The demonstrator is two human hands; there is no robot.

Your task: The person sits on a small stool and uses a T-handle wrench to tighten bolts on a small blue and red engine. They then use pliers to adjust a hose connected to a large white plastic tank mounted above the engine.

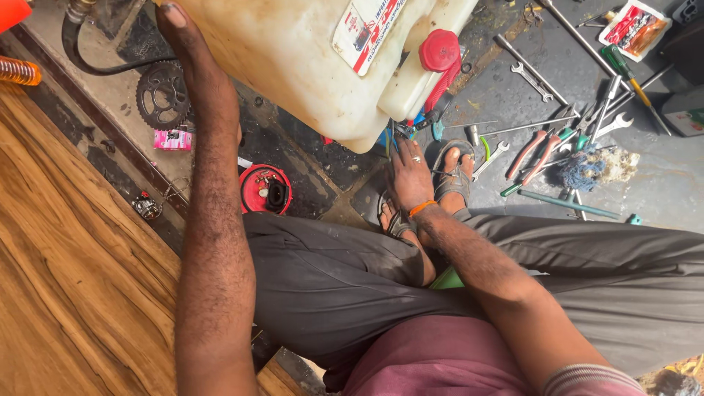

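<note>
Largest item: white plastic tank point(308, 66), tilted, filling the top centre of the view, with a red screw cap point(440, 50) on its right shoulder and a printed label beside the cap. The tank's long axis appears to run from upper left to lower right; its lower corner hangs over the dark floor point(513, 95).

Left hand point(192, 55): arm stretched straight up the view, fingers flat and spread along the tank's left flank, touching it. No closed grip visible; it looks like a steadying press rather than a hold.

Right hand point(409, 172): reaches forward and down under the tank's lower corner, near the small blue parts point(389, 136) hanging there. Fingers extended, slightly spread, knuckles up; whether the fingertips pinch anything I cannot tell, since they meet the clutter below the tank. The tank lies directly ahead of and above this hand; the right hand is the nearer one to the lower corner, the left the nearer to the body of the tank.

Around: wooden board point(66, 242) at left, sprocket point(163, 95) beside the left forearm, red round lid point(265, 189) with bits in it near the knee, pliers point(539, 150) and spanners point(532, 79) scattered well to the right, sandalled foot point(452, 172) just beside the right hand.
</note>
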